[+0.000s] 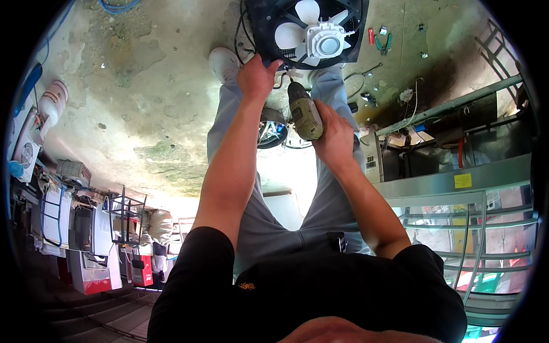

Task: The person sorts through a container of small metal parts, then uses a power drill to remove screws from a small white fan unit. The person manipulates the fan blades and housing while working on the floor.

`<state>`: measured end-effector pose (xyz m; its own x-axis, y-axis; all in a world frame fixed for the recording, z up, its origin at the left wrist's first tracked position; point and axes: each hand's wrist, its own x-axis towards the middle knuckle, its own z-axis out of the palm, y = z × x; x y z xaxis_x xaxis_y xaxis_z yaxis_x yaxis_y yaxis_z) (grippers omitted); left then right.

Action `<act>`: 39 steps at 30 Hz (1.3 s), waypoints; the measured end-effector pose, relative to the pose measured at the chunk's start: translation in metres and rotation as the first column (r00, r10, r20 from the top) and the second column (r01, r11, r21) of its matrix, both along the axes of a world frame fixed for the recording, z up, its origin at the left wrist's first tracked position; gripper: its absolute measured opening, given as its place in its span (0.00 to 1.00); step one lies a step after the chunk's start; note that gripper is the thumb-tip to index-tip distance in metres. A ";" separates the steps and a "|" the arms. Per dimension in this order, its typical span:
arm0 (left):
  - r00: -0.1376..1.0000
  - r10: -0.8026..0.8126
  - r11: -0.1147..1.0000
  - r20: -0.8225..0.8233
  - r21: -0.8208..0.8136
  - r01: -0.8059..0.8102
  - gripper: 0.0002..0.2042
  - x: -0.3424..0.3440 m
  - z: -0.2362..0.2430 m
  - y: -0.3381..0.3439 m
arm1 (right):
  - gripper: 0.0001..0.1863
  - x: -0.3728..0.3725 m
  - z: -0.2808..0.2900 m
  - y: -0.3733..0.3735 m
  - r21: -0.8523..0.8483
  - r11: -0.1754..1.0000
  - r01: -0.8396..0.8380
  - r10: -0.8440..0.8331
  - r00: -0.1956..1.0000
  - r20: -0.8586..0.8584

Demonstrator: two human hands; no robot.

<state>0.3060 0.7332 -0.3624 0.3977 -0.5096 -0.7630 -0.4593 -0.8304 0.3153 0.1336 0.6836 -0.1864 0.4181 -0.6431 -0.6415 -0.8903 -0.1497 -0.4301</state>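
At the top stands a fan with white blades and a white motor in a black square frame. My left hand is closed at the frame's lower left corner, its thumb along the edge and its other fingers partly hidden. My right hand is wrapped round a worn olive-green cordless drill. The drill's dark nose points up toward the frame's lower edge. A small pale piece and a short bent black cable lie between the nose and my left hand. Whether the bit touches anything, I cannot tell.
A dark round tub with small parts stands between my legs. Green-handled pliers and a red tool lie right of the fan. A metal cabinet frame fills the right side. A white gas bottle is at far left.
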 end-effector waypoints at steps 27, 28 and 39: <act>0.999 0.000 0.997 -0.036 -0.081 -0.002 0.28 0.008 -0.019 0.011 | 0.23 0.014 -0.008 -0.009 0.054 0.998 -0.007 0.010 0.998 -0.057; 0.999 0.001 0.995 -0.032 -0.097 -0.004 0.28 0.008 -0.019 0.012 | 0.23 0.015 -0.008 -0.010 0.059 0.998 -0.008 0.011 0.998 -0.056; 0.993 0.106 0.980 -0.051 -0.162 -0.112 0.25 0.003 -0.026 0.019 | 0.24 0.015 -0.014 0.003 0.063 0.998 -0.002 0.007 0.997 -0.079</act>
